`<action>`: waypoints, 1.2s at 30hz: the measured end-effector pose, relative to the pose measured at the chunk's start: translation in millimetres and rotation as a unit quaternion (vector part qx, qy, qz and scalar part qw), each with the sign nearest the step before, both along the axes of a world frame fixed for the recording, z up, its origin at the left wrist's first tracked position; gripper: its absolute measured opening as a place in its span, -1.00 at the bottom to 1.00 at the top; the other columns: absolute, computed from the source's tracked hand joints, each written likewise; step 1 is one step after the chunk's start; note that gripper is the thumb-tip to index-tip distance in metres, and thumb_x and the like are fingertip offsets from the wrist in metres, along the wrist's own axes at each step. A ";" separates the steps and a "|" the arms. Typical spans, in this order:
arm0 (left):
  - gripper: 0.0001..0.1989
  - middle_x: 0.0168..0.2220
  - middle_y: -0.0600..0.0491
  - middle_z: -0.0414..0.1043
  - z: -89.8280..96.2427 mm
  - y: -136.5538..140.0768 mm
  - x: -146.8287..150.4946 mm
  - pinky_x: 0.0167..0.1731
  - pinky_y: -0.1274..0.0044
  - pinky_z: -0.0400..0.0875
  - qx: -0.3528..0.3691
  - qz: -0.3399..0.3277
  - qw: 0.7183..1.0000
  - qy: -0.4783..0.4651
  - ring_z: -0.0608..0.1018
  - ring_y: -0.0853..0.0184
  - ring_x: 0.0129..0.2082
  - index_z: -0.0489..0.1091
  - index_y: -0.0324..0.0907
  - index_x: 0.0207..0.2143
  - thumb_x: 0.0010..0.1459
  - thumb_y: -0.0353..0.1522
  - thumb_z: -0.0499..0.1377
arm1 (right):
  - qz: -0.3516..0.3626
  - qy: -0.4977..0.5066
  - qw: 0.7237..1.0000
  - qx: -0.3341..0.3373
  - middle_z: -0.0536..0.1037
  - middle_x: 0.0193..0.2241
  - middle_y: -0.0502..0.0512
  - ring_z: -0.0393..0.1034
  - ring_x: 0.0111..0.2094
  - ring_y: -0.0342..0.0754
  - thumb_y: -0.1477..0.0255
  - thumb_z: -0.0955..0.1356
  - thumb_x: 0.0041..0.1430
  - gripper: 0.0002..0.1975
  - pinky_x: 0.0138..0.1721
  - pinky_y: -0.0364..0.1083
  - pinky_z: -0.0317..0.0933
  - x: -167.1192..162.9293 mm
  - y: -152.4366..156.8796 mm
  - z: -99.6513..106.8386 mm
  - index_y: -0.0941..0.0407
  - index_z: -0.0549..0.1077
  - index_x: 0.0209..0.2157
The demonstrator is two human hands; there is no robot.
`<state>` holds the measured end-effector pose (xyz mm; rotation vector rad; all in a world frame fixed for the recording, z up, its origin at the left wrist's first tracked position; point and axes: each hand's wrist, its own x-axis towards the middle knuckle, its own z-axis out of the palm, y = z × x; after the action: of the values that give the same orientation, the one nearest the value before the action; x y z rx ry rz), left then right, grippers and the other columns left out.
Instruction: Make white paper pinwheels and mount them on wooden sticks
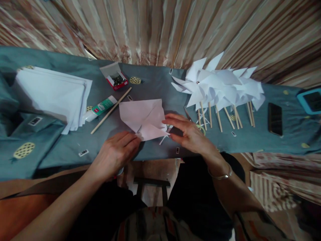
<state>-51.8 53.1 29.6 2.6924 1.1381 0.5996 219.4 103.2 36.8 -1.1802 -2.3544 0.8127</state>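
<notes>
A square white sheet of paper [144,113], cut and partly curled like a pinwheel blank, lies in front of me on the blue-green cloth. My left hand [117,152] pinches its near left corner, the fingers closed together. At the right edge of the sheet is my right hand [189,132], with thumb and fingers apart and the fingertips close to a cut corner. Thin paper strips [164,139] lie partly under that side. A pair of scissors [200,129] is half hidden behind my right hand. Left of the sheet rests a loose wooden stick [111,110].
A glue tube [100,107] and an open red box of small metal pins [117,80] lie to the left. Beyond them is a paper stack [50,95]. Several finished pinwheels [215,83] are heaped at the right, near a dark phone [275,118] and a blue-framed device [311,100].
</notes>
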 end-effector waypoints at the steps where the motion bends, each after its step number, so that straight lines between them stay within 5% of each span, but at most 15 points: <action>1: -0.80 -0.29 -0.08 0.51 1.0 -0.5 -1.1 -0.33 0.44 0.43 -0.003 -0.004 1.000 0.000 0.51 0.23 -0.33 0.44 -0.25 -0.22 0.26 -0.50 0.02 | 0.014 0.008 1.000 -0.015 0.41 0.16 0.20 0.32 0.17 0.07 0.58 0.38 0.13 -0.61 0.16 0.18 0.24 -1.6 -1.5 0.0 0.06 0.48 0.00; 6: -0.80 -0.28 -0.05 0.52 0.9 -3.5 -1.5 -0.31 0.45 0.44 -0.040 0.004 0.999 -0.010 0.52 0.25 -0.31 0.46 -0.21 -0.20 0.28 -0.47 0.04 | 0.029 0.087 0.993 -0.073 0.46 0.10 0.13 0.42 0.03 -0.02 0.53 0.42 0.14 -0.88 0.09 0.11 0.31 -8.9 -2.7 -3.5 0.06 0.59 -0.28; 12: -0.82 -0.25 -0.09 0.53 -3.9 -8.1 6.8 -0.30 0.41 0.49 -0.027 0.000 1.000 -0.010 0.52 0.23 -0.30 0.44 -0.28 -0.15 0.28 -0.46 0.07 | -0.021 0.136 0.985 -0.100 0.54 -0.02 0.09 0.44 0.02 -0.03 0.47 0.46 0.10 -0.94 0.10 0.12 0.30 -18.7 2.3 -17.3 0.04 0.58 -0.33; 17: -0.62 -0.08 -0.14 0.51 -10.2 -15.6 17.6 -0.10 0.39 0.50 -0.048 -0.010 0.997 -0.057 0.53 0.23 -0.13 0.26 -0.32 0.14 0.26 -0.53 0.07 | -0.054 0.124 0.989 -0.061 0.54 -0.05 0.10 0.43 0.01 -0.03 0.44 0.45 0.11 -0.98 0.08 0.09 0.30 -33.9 0.7 -27.6 0.08 0.56 -0.38; 25: -0.72 -0.08 -0.10 0.47 -17.7 -16.9 21.6 -0.08 0.42 0.49 -0.144 0.028 0.977 -0.156 0.49 0.27 -0.11 0.37 -0.28 0.03 0.30 -0.48 0.05 | -0.025 0.041 0.999 0.016 0.51 -0.01 0.15 0.38 0.05 0.00 0.46 0.30 0.29 -0.82 0.11 0.09 0.26 -41.4 -4.3 -24.4 0.09 0.56 -0.20; 36: -0.70 -0.05 -0.10 0.47 -21.3 -18.8 24.4 -0.02 0.42 0.47 -0.159 0.038 0.966 -0.199 0.50 0.28 -0.06 0.35 -0.27 0.06 0.30 -0.49 0.04 | -0.092 0.100 0.990 0.022 0.51 -0.04 0.13 0.43 -0.05 -0.03 0.51 0.39 0.17 -0.93 0.05 0.04 0.33 -54.3 -4.7 -36.7 0.10 0.56 -0.33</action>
<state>-27.4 34.3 8.3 2.1430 1.1165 0.8427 165.1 98.5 0.2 -1.2173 -2.0581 0.7718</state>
